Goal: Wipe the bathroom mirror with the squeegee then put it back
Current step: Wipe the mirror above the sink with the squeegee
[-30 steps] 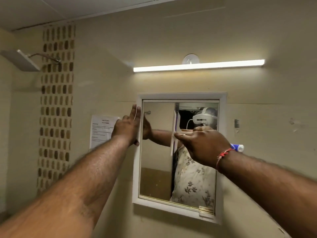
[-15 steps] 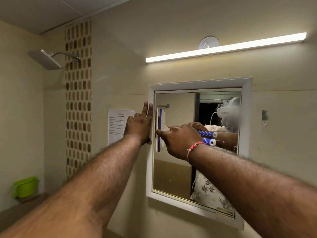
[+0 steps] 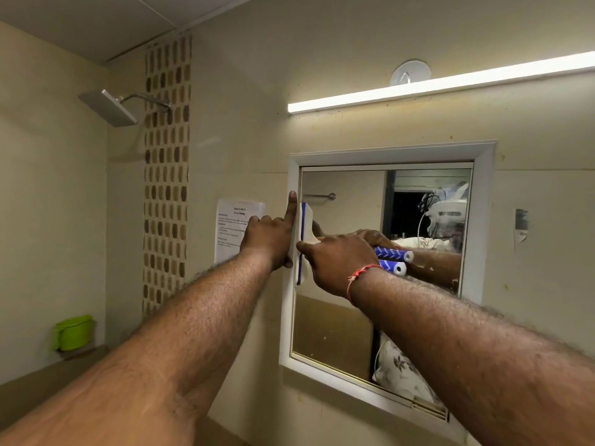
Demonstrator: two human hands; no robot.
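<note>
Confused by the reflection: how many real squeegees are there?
1. The squeegee is in the right hand, blade upright against the mirror's left edge, beside the left hand. The second blue handle above it is its reflection.

brown ledge [image 3: 38, 378], green mug [image 3: 73, 333] on it

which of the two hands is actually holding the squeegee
The right hand, the one with the red thread on its wrist, grips the squeegee against the mirror. The left hand only rests on the frame's left edge, one finger pointing up.
</note>
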